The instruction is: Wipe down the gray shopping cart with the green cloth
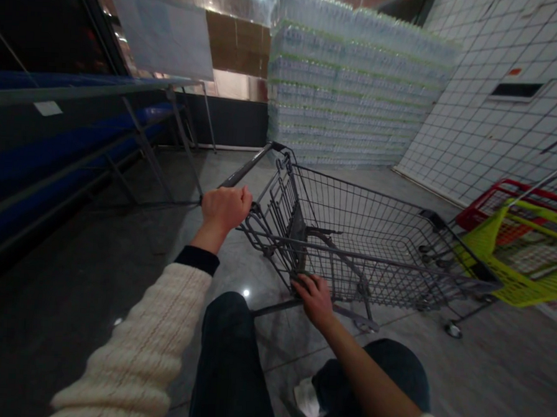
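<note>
A grey wire shopping cart (374, 254) stands in front of me, its basket pointing to the right. My left hand (226, 206) is closed in a fist around the near end of the cart's dark handle bar (248, 166). Lower down, my right hand (315, 297) reaches to the bottom rear corner of the wire basket, its fingers bent against the frame. Something small and dark shows beneath those fingertips; what it is I cannot make out. The cart's folded child-seat panel (298, 231) rises just above my right hand.
Shrink-wrapped bottles (355, 82) form a tall stack at the back. A yellow-green basket (522, 265) and a red basket (488, 204) sit at the right, beside a tiled wall (478, 132). Metal-framed racks with blue shelves (85, 155) line the left. My bent knees flank the cart's rear.
</note>
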Demonstrator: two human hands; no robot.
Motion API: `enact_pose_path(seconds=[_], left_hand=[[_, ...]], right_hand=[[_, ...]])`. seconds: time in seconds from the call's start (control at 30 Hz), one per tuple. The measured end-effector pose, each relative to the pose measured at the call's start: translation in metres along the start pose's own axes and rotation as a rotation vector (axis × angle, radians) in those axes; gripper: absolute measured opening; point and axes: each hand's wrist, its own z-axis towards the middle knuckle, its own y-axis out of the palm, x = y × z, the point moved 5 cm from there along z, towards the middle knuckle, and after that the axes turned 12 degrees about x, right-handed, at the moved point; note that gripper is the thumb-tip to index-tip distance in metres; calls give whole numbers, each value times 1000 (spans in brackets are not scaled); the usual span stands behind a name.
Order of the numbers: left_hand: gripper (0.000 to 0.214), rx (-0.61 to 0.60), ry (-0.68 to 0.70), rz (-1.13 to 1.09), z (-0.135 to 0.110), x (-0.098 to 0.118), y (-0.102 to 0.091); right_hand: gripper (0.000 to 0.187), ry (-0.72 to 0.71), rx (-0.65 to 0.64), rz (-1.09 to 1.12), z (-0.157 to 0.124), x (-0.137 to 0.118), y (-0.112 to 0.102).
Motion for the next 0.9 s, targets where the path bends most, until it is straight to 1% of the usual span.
enact_pose_path(seconds=[0.07,0.13,0.2,0.27,0.33,0.37,0.4,0.47,0.53,0.6,0.63,0.67,0.73,0.8,0.83,0.9], left_hand=[[66,-4,1,1,0,0,0],[66,-13,6,-1,1,1,1],[66,-18,10,-5,1,1,2],[66,-15,8,-3,1,1,3],[66,-11,4,0,1,1,3],[66,-11,3,-1,1,0,3],[66,-10,1,-1,1,0,3],[66,-7,-6,1,1,0,3],[67,-9,-9,8,2,0,3],[68,-15,-3,11,2,0,4],[68,-16,1,10,2,1,4],[68,-17,2,10,2,1,4],[67,-19,4,5,2,1,4],[67,-24,3,-4,2,1,4],[67,-28,3,-7,2,1,4],[67,-33,1,-4,2,0,4]], right_hand=[[44,-117,-23,26,19,-13,10],[45,-172,-100,17,23,-17,25],[43,-159,-199,-18,7,-10,40],[38,-92,-274,-68,-24,3,48],[36,-14,-292,-112,-51,13,46],[36,-2,-284,-114,-59,14,43],[37,-17,-270,-98,-61,11,39],[40,-98,-218,-41,-46,-3,32],[43,-162,-148,-1,-16,-19,30],[44,-169,-108,5,13,-27,35],[44,-163,-111,4,20,-28,40],[44,-154,-132,1,22,-27,45],[42,-127,-204,-14,8,-20,53],[39,-81,-261,-47,-20,-7,55],[38,-55,-264,-68,-34,-1,52],[38,-36,-219,-98,-53,8,38]])
